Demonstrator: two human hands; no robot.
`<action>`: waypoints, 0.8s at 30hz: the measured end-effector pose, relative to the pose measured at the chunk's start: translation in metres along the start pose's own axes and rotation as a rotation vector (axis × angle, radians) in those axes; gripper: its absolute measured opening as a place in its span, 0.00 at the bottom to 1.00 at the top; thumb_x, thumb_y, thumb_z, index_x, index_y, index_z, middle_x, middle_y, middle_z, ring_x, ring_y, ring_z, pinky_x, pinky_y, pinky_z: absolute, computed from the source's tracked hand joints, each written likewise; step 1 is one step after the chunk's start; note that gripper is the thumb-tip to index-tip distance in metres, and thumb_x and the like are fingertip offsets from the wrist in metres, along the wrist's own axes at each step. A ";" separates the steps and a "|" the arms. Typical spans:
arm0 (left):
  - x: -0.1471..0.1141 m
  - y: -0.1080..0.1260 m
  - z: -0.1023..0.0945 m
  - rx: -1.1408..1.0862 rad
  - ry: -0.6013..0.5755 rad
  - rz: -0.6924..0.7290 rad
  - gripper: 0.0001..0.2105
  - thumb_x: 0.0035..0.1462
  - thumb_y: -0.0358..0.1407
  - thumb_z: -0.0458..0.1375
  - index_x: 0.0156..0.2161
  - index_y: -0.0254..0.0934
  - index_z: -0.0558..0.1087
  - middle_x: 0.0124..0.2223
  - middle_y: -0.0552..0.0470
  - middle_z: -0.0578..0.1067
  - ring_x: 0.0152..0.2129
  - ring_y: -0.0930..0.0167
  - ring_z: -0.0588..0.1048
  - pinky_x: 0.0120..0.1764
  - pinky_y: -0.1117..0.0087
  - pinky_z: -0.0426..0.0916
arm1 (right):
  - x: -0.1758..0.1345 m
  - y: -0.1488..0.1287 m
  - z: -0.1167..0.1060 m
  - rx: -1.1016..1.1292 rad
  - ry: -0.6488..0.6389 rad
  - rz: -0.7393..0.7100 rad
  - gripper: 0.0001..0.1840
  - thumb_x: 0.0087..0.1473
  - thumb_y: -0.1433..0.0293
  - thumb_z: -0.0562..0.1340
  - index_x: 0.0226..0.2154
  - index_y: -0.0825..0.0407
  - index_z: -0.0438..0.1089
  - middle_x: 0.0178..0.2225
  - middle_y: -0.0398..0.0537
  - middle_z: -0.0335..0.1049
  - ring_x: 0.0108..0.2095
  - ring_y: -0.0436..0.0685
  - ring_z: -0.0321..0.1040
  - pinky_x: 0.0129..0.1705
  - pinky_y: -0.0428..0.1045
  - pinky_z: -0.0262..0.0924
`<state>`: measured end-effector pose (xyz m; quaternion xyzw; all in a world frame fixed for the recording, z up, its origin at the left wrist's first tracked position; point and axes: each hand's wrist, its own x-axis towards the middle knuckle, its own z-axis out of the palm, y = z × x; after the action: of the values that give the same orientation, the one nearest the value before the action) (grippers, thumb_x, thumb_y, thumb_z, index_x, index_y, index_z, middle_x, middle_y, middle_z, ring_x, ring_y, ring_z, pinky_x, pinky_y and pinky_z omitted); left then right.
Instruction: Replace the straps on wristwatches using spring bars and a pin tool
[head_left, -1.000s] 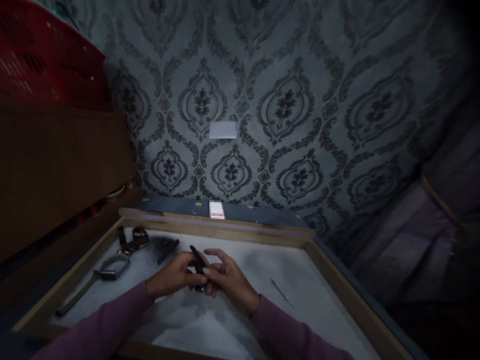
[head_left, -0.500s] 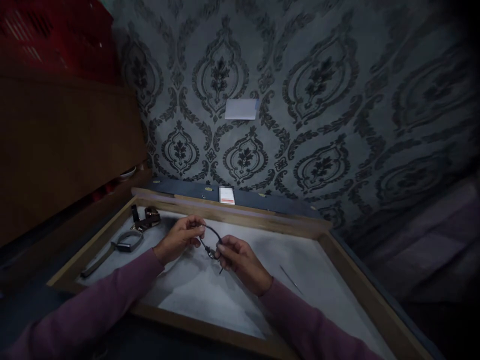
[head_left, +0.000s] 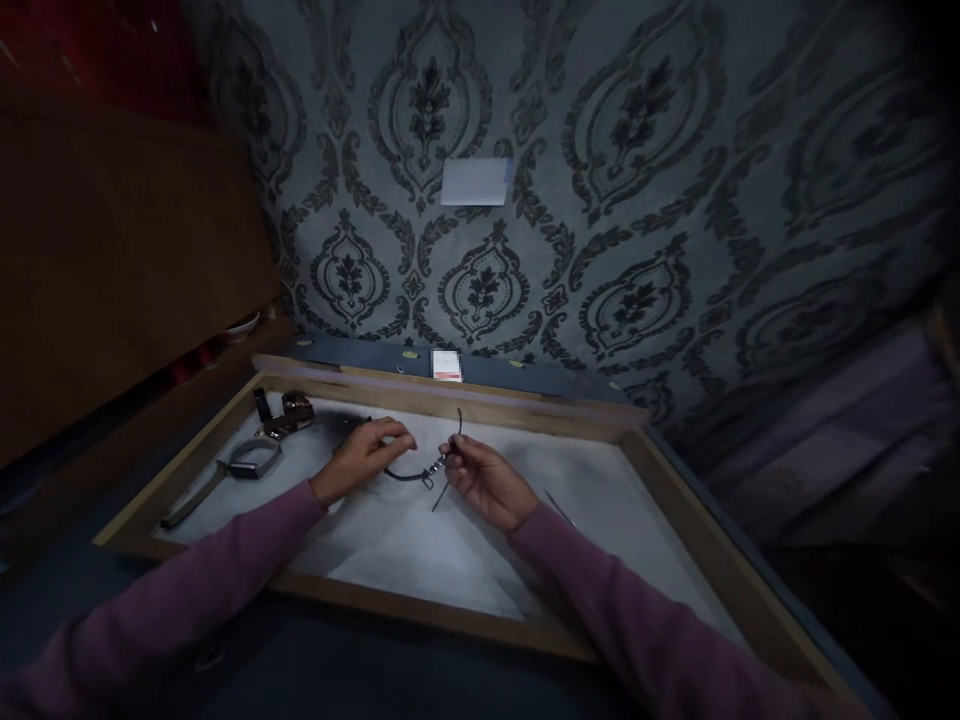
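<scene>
A dark cord bracelet [head_left: 409, 477] with shiny metal beads [head_left: 435, 467] is stretched in a curve between my hands, over the white floor of a wooden-framed tray [head_left: 450, 605]. My right hand [head_left: 487, 485] pinches it beside the beads, between thumb and fingertips. One loose cord end sticks up above that pinch, and another hangs below. At the other side, my left hand [head_left: 364, 460] is around the cord, which runs in under its thumb; the exact grip is hidden. A thin metal tool [head_left: 559, 508] lies in the tray, partly behind my right sleeve.
In the tray's left part lie a grey-strapped smartwatch [head_left: 251, 468] and dark brown watches or straps [head_left: 289, 415]. Behind the tray, a small white card [head_left: 447, 365] rests against the patterned wall. A brown wooden cabinet [head_left: 127, 270] stands at the left.
The bracelet has opened from a tight upright loop into a lower, wider curve. My right hand has lifted slightly, and a cord end now points up from it. The view has shifted a little.
</scene>
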<state>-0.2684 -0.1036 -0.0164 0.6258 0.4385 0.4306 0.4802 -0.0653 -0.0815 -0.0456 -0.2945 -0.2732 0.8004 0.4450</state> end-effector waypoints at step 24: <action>-0.010 -0.032 -0.002 0.896 -0.170 0.069 0.12 0.64 0.40 0.56 0.46 0.33 0.71 0.41 0.48 0.75 0.36 0.69 0.75 0.40 0.62 0.72 | -0.071 -0.006 -0.031 -0.794 0.273 -0.093 0.14 0.62 0.65 0.61 0.48 0.56 0.68 0.45 0.50 0.71 0.39 0.55 0.72 0.40 0.54 0.70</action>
<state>-0.2772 -0.1075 -0.0488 0.8191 0.5196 0.1611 0.1818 -0.0093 -0.1355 -0.0463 -0.5337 -0.5118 0.5657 0.3649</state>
